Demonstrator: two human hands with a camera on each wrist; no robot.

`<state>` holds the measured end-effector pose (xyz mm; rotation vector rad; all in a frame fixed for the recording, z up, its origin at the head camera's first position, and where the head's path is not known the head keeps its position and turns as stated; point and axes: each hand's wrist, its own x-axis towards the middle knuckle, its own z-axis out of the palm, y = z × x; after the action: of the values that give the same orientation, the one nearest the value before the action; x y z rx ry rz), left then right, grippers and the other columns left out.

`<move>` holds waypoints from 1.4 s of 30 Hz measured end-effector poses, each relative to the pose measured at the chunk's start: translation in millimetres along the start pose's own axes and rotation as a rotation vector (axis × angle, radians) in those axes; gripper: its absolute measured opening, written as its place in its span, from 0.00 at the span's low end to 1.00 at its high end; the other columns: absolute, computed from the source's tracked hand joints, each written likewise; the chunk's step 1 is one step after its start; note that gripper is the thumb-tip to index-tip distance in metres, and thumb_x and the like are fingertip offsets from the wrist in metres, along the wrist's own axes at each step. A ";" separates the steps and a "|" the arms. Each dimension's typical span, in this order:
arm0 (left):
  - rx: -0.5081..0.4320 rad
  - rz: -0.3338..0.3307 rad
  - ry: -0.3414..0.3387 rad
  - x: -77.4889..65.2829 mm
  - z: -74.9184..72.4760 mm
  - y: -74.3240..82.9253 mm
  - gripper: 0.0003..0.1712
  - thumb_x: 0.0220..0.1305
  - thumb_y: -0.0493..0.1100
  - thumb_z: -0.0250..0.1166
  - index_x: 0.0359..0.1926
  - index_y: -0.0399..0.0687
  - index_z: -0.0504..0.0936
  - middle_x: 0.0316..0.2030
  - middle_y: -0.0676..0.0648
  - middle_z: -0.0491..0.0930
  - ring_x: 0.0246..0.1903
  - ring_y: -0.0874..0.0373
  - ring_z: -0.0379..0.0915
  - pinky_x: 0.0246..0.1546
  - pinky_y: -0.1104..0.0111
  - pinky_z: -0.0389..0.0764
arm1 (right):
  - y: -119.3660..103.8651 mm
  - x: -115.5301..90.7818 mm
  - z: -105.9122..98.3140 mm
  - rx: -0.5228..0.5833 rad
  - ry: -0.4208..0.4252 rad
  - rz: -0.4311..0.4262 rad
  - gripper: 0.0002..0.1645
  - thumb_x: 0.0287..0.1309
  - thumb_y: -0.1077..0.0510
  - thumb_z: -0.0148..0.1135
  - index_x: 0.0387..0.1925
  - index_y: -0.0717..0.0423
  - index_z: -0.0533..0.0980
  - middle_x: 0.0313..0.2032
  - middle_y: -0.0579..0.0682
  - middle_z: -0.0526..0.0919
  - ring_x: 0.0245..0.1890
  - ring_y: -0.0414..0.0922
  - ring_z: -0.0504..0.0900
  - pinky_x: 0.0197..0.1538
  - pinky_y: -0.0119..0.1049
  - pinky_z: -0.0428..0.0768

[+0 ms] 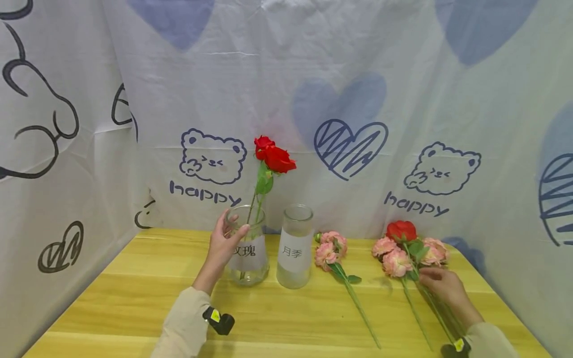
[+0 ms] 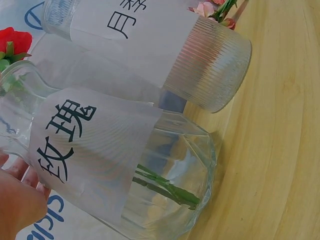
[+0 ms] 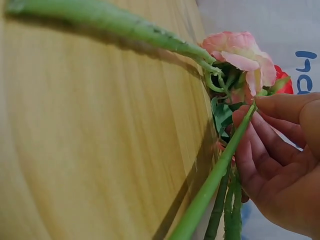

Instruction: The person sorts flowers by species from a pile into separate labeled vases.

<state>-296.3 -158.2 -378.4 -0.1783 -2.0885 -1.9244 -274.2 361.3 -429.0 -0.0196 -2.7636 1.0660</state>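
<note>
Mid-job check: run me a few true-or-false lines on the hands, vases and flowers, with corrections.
1. The ribbed vase stands beside the flared vase. True.
2. The left hand grips the flared vase. True.
3. The ribbed vase holds flowers. False: no flowers show in it.
4. The right hand pinches a green stem. True.
5. All red flowers are in a vase. False: one red bloom lies among pink flowers on the table.

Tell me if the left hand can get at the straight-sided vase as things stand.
Probably not directly: the left hand grips the flared vase, which stands between it and the straight-sided vase.
</note>
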 end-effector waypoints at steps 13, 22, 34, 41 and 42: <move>-0.001 0.001 -0.004 -0.1 0.4 0.1 0.48 0.65 0.46 0.64 0.76 0.42 0.44 0.70 0.38 0.59 0.70 0.44 0.50 0.71 0.56 0.50 | -0.5 1.8 0.4 0.092 -0.053 0.061 0.20 0.63 0.64 0.58 0.49 0.79 0.73 0.35 0.60 0.84 0.28 0.42 0.76 0.28 0.33 0.76; -0.003 -0.001 -0.008 -1.3 0.3 1.2 0.47 0.66 0.47 0.63 0.76 0.44 0.45 0.70 0.39 0.59 0.70 0.44 0.49 0.71 0.56 0.49 | -1.6 1.7 -2.4 0.260 -0.107 0.133 0.26 0.67 0.61 0.56 0.58 0.78 0.68 0.48 0.65 0.80 0.36 0.34 0.75 0.38 0.31 0.80; -0.005 -0.018 -0.008 0.5 -0.6 -0.1 0.48 0.65 0.46 0.64 0.76 0.43 0.45 0.70 0.38 0.58 0.70 0.44 0.49 0.71 0.57 0.49 | -12.8 -2.0 -9.7 0.504 -0.151 0.153 0.35 0.69 0.55 0.54 0.65 0.78 0.58 0.41 0.33 0.78 0.38 0.24 0.72 0.44 0.26 0.76; -0.005 -0.050 -0.012 2.0 -1.2 1.5 0.47 0.65 0.44 0.63 0.75 0.40 0.45 0.70 0.38 0.58 0.70 0.43 0.49 0.71 0.56 0.50 | -19.6 -4.7 -10.7 0.718 -0.154 0.132 0.12 0.70 0.59 0.52 0.47 0.41 0.78 0.35 0.31 0.75 0.36 0.30 0.72 0.39 0.26 0.75; -0.004 -0.050 -0.012 2.1 -1.1 1.5 0.47 0.65 0.44 0.63 0.75 0.40 0.45 0.70 0.38 0.58 0.70 0.43 0.49 0.71 0.56 0.50 | -20.5 -4.8 -10.9 0.748 -0.153 0.132 0.14 0.70 0.60 0.52 0.40 0.35 0.78 0.34 0.31 0.75 0.35 0.30 0.72 0.39 0.26 0.75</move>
<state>-297.7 -159.3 -376.3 -0.1399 -2.1163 -1.9617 -266.5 353.0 -408.1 -0.0208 -2.3223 2.1371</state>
